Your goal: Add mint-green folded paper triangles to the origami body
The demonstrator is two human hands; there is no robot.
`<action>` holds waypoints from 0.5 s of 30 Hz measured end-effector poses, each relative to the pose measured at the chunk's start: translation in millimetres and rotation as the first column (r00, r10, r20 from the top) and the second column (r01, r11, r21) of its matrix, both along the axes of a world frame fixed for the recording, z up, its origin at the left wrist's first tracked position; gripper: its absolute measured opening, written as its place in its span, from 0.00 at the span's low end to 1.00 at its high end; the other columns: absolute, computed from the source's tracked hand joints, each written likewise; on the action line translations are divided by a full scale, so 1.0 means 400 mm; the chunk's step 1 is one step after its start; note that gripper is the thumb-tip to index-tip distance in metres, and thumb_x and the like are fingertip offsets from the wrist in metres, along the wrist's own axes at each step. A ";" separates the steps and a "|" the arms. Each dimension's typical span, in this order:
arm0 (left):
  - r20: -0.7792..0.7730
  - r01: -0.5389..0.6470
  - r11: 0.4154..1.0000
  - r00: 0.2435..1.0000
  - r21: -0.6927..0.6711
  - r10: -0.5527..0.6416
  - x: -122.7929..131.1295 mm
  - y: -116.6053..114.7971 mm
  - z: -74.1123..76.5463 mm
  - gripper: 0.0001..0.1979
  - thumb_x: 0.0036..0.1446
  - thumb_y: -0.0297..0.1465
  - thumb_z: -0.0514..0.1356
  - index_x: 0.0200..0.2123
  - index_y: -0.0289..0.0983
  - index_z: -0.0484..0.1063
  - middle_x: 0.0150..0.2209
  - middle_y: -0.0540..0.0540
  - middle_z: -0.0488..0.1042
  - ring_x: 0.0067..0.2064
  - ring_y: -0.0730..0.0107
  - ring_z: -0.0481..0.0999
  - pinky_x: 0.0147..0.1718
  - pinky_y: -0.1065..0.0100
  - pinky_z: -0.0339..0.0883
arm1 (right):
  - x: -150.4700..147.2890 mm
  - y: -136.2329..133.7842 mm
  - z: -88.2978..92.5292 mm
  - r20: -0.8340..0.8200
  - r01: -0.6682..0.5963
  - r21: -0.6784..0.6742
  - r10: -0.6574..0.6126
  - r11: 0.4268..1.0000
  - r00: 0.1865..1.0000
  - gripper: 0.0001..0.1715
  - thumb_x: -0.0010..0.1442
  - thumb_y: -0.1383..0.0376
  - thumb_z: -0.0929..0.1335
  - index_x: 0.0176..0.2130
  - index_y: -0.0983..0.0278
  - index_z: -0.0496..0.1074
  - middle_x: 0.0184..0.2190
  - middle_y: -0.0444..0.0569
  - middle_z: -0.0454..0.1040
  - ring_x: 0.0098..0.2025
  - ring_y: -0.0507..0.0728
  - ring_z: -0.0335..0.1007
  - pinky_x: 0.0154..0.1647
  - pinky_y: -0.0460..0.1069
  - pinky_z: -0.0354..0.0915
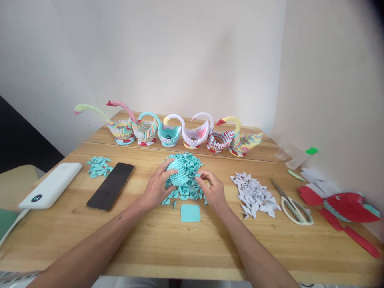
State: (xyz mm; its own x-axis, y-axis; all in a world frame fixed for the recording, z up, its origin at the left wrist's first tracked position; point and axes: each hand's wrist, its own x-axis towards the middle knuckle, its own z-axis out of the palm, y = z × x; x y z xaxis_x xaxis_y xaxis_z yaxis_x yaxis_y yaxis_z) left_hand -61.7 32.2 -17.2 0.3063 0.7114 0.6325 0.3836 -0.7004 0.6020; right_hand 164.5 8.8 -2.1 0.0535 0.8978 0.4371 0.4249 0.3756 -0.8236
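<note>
My left hand (159, 182) is closed around a rounded turquoise origami piece (179, 173) built from many small folded units. My right hand (211, 187) pinches a small turquoise folded paper piece (198, 175) between thumb and fingers, just right of the rounded piece. Below and behind both hands spreads a heap of loose turquoise folded pieces (192, 192), partly hidden by the hands. A flat turquoise paper square (190, 213) lies in front of the heap.
Several paper swans (169, 136) stand in a row behind. Leftward are a phone (111, 187), a white power bank (51, 186) and a small turquoise pile (99, 167). Rightward lie white folded pieces (255, 195), scissors (295, 208) and a red paper item (348, 206).
</note>
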 end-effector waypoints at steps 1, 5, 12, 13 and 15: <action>-0.001 -0.001 1.000 1.000 0.015 0.001 0.000 0.000 -0.001 0.23 0.53 0.25 0.64 0.52 0.43 0.67 0.65 0.36 0.62 0.67 0.50 0.62 0.61 0.45 0.62 | -0.001 -0.001 0.002 0.005 -0.009 0.004 0.009 1.000 1.000 0.09 0.60 0.58 0.69 0.39 0.59 0.76 0.33 0.47 0.78 0.36 0.57 0.74 0.42 0.52 0.69; -0.044 -0.006 0.993 0.999 0.117 0.011 0.000 0.001 -0.005 0.26 0.55 0.26 0.64 0.56 0.44 0.64 0.66 0.35 0.60 0.68 0.49 0.60 0.60 0.46 0.64 | -0.003 -0.004 0.007 -0.021 -0.055 -0.007 0.055 0.998 0.998 0.15 0.60 0.59 0.69 0.47 0.59 0.76 0.33 0.46 0.77 0.36 0.56 0.73 0.43 0.51 0.68; -0.124 0.002 0.972 0.992 0.235 0.028 0.002 -0.004 0.002 0.30 0.55 0.20 0.63 0.58 0.43 0.60 0.67 0.34 0.57 0.69 0.51 0.59 0.58 0.48 0.67 | 0.001 -0.002 0.001 -0.230 -0.122 -0.143 0.087 0.982 0.969 0.13 0.57 0.55 0.72 0.38 0.61 0.75 0.30 0.45 0.77 0.31 0.54 0.71 0.33 0.48 0.66; -0.129 0.004 0.972 0.991 0.236 0.027 0.002 -0.005 0.002 0.30 0.55 0.20 0.62 0.58 0.43 0.60 0.67 0.34 0.57 0.69 0.51 0.59 0.58 0.47 0.67 | 0.001 -0.002 0.001 -0.262 -0.142 -0.158 0.097 0.977 0.960 0.13 0.57 0.55 0.72 0.37 0.61 0.74 0.30 0.45 0.77 0.30 0.54 0.71 0.32 0.47 0.65; -0.142 0.010 0.973 0.990 0.233 0.024 0.002 -0.006 0.001 0.29 0.55 0.20 0.63 0.58 0.42 0.61 0.67 0.33 0.57 0.68 0.50 0.60 0.58 0.46 0.67 | 0.000 -0.003 0.002 -0.329 -0.180 -0.177 0.114 0.968 0.937 0.14 0.58 0.54 0.72 0.38 0.61 0.73 0.30 0.45 0.78 0.31 0.54 0.72 0.31 0.47 0.65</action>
